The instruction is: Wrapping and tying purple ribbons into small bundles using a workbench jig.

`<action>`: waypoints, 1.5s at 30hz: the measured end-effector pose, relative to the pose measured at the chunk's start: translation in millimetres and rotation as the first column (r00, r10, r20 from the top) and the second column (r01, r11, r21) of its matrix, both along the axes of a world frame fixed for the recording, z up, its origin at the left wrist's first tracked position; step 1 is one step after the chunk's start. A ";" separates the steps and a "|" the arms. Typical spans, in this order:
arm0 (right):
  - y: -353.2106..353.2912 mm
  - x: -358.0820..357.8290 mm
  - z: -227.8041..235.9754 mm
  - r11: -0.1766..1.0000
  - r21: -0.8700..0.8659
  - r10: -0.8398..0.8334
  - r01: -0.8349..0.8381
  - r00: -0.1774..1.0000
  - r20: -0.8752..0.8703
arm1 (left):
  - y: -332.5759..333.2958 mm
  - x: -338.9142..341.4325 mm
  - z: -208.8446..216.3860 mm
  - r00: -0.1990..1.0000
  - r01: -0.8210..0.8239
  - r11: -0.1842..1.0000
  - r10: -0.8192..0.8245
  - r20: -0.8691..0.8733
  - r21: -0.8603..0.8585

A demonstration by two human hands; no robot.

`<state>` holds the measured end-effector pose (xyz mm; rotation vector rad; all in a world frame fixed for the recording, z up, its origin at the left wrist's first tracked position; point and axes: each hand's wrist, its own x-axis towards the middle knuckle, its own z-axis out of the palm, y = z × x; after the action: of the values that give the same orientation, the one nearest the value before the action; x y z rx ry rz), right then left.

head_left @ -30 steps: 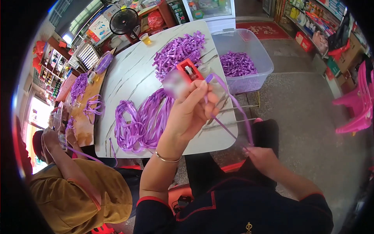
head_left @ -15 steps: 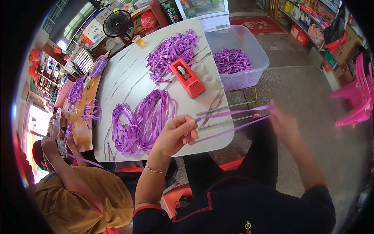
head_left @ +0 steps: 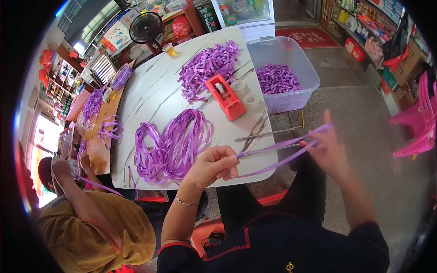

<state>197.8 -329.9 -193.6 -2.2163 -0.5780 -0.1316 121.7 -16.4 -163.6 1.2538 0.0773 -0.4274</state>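
- Left hand (head_left: pixel 213 164) pinches one end of a purple ribbon (head_left: pixel 277 152) over the table (head_left: pixel 150 95) edge.
- Right hand (head_left: pixel 328 146) grips the other end; fingertips blurred.
- Ribbon stretched taut between them.

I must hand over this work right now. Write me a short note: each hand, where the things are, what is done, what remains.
Left hand pinches one end of the purple ribbon strands; right hand holds the other end, pulled taut beside the table.
Long ribbon coil lies on the table, red tape dispenser behind it.
Done: cut pieces piled and in the clear bin.
Left: the coil is not yet used up.
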 end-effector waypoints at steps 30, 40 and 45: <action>103.2 -2.6 30.6 0.815 0.126 0.354 -0.566 0.657 0.666 | -16.4 -2.2 12.8 0.991 0.097 0.992 -0.104 -0.079 -0.083; 97.8 -7.2 32.7 0.859 0.066 0.428 -0.507 0.783 0.451 | -21.0 -4.7 12.4 0.994 0.028 0.960 -0.055 0.092 0.278; 94.7 -11.1 32.3 0.825 0.500 0.536 -0.263 0.644 -0.546 | -31.1 -3.9 5.7 0.470 -0.552 0.536 -0.433 0.769 0.639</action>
<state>186.6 -235.2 -161.2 -1.5327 -0.5622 0.7262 117.9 -47.6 -157.9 2.3586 -0.6861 0.5495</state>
